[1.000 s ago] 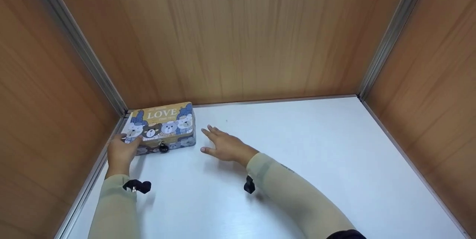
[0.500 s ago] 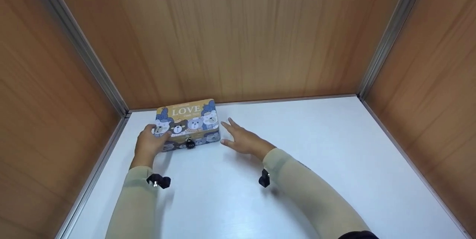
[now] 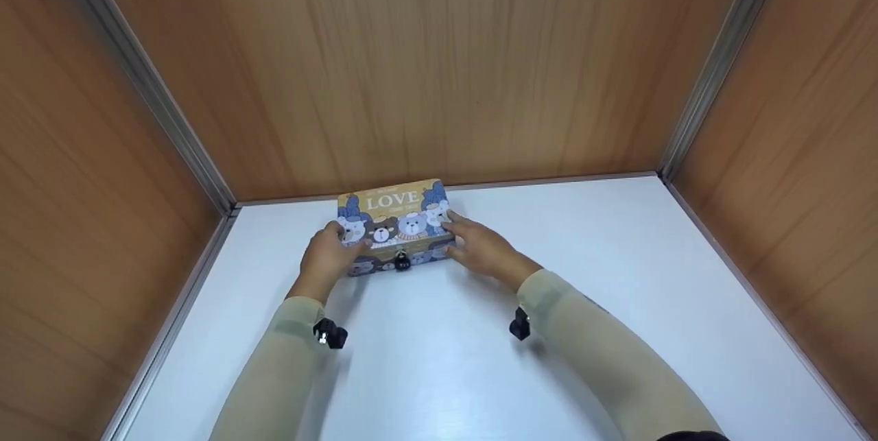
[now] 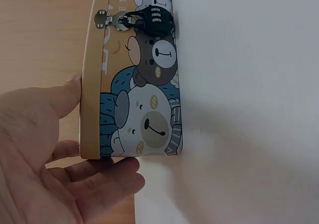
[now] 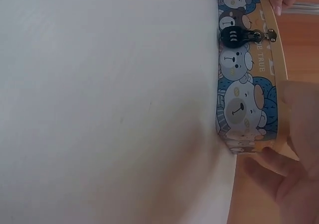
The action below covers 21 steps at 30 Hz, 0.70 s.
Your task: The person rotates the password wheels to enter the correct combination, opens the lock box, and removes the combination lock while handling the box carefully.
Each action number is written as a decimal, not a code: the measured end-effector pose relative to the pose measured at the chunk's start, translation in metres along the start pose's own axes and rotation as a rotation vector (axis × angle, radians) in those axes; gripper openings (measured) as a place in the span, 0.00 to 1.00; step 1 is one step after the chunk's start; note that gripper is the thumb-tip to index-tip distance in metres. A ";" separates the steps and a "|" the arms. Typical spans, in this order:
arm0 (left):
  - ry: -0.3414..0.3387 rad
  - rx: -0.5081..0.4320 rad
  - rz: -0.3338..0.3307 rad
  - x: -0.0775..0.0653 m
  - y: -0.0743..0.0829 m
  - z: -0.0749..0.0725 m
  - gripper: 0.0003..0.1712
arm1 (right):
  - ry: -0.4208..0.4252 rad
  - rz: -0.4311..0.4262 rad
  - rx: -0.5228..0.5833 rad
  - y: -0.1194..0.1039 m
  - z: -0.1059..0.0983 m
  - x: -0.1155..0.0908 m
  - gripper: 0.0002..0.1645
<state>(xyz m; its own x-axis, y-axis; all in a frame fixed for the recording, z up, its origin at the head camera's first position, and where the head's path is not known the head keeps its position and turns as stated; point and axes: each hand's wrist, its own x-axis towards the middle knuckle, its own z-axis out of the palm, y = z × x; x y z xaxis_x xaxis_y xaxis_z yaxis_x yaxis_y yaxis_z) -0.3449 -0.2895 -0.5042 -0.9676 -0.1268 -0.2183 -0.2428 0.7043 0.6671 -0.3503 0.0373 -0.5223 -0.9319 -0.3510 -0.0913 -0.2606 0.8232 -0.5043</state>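
Note:
A tin box [image 3: 394, 204] with cartoon bears and the word LOVE on its lid sits on the white table near the back wall. A black combination padlock [image 4: 158, 21] hangs from the clasp on its front. My left hand [image 3: 324, 259] grips the box's left end, thumb at the front lid edge and fingers around the end. At the right end, my right hand [image 3: 483, 249] touches the box with its fingers fairly straight and spread. In the right wrist view the thumb lies by the lid rim. The inside of the box is hidden by the lid.
Wood-grain panels [image 3: 439, 70] stand behind and on both sides of the white table [image 3: 617, 276]. Grey metal strips [image 3: 713, 70] run along the corners. A small dark device [image 3: 330, 333] is strapped to each wrist over the sleeves.
My left hand has moved the box rightward along the back of the table, away from the left corner. My right hand has shifted right too and now meets the box's right end.

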 end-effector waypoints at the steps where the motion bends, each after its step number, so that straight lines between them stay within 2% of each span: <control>1: -0.002 0.000 0.003 -0.001 0.003 0.002 0.53 | 0.007 0.003 -0.008 0.001 -0.002 -0.002 0.41; 10: 0.009 -0.022 0.031 -0.005 0.027 0.024 0.51 | 0.101 0.072 -0.095 0.003 -0.024 -0.010 0.35; 15: 0.007 -0.029 0.039 -0.009 0.036 0.038 0.49 | 0.107 0.122 -0.103 0.009 -0.036 -0.014 0.29; 21: 0.021 0.015 0.125 -0.011 0.052 0.053 0.46 | 0.138 0.137 -0.131 0.029 -0.049 -0.024 0.35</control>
<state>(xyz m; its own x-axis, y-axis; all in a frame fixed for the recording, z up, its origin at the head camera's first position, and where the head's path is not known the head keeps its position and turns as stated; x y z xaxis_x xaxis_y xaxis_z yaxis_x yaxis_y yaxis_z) -0.3434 -0.2146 -0.5054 -0.9916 -0.0515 -0.1189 -0.1190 0.7256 0.6778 -0.3482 0.0917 -0.4929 -0.9841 -0.1753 -0.0280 -0.1518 0.9128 -0.3792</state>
